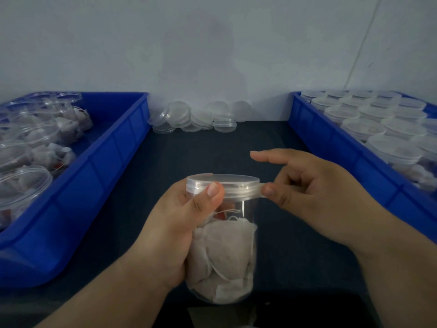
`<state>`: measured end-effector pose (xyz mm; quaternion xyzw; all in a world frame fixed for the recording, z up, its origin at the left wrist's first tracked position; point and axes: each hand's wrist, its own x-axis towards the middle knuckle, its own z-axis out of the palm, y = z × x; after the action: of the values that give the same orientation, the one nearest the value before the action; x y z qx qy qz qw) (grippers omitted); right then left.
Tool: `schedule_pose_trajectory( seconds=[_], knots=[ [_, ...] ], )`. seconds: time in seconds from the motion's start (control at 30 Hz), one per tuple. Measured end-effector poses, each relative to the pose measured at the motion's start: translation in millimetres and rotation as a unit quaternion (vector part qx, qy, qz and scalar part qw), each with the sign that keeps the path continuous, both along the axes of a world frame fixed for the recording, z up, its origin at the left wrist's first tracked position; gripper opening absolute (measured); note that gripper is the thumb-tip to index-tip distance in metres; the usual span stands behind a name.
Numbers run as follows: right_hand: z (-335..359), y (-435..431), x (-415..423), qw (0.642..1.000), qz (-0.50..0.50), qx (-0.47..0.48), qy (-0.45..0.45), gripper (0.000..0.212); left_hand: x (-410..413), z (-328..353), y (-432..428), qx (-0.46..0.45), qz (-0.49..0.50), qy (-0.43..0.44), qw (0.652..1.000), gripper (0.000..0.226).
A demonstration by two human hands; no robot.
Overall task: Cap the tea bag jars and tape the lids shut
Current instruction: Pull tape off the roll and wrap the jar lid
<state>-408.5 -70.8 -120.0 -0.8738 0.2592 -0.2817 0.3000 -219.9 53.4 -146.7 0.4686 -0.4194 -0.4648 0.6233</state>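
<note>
— While the left hand [175,223] grips the jar [227,245] at six o'clock on the desk [212,143], how far along is this one?

— Capped, as I judge it: the lid [223,179] sits flat on top, with the tea bags [224,256] packed below. Taping looks under way. A strip of tape [250,194] lies along the lid's rim, and the right hand [314,192] pinches its free end at three o'clock of the lid.

— And the fingers?

— Left fingers are curled round the jar's body, thumb [215,191] pressed on the rim. On the right, thumb and a curled finger are clamped on the tape; the index finger [264,156] sticks out straight, touching nothing.

— What is left?

— The strip wants wrapping round and smoothing down. Beyond that, the blue bin [113,152] at nine o'clock holds open jars [23,185] without lids, so plenty remains, and loose lids [194,117] wait at twelve o'clock against the wall [212,55].

— At three o'clock?

— That other bin [331,138] is full of capped jars [364,126]; whether they are taped I cannot tell.
</note>
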Motion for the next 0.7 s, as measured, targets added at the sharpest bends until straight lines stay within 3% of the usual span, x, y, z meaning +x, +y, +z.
schedule_pose_trajectory(
  seconds=[0.23, 0.33, 0.47, 0.57, 0.7],
  knots=[
    [-1.8, 1.7, 8.4, 1.000, -0.016, 0.002, 0.013, 0.055, 5.0, -2.6, 1.4, -0.013, -0.035, 0.022, 0.999, 0.067],
    [-0.4, 0.6, 8.3, 1.000, -0.014, 0.010, 0.026, 0.058, 4.7, -4.3, 0.5, -0.026, -0.022, -0.006, 0.999, 0.067],
    [-1.2, 3.2, 8.0, 0.999, -0.022, 0.013, 0.032, 0.063, 12.1, -5.8, 0.5, -0.016, 0.004, -0.061, 0.998, 0.084],
    [-1.5, 5.1, 8.1, 0.998, -0.022, 0.020, 0.056, 0.063, 14.0, -7.7, 0.9, -0.013, 0.026, -0.078, 0.997, 0.074],
    [-2.8, 11.9, 11.3, 0.996, 0.002, 0.072, 0.059, 0.058, 10.7, -10.4, -2.9, 0.003, 0.042, -0.165, 0.985, 0.104]
  ],
)
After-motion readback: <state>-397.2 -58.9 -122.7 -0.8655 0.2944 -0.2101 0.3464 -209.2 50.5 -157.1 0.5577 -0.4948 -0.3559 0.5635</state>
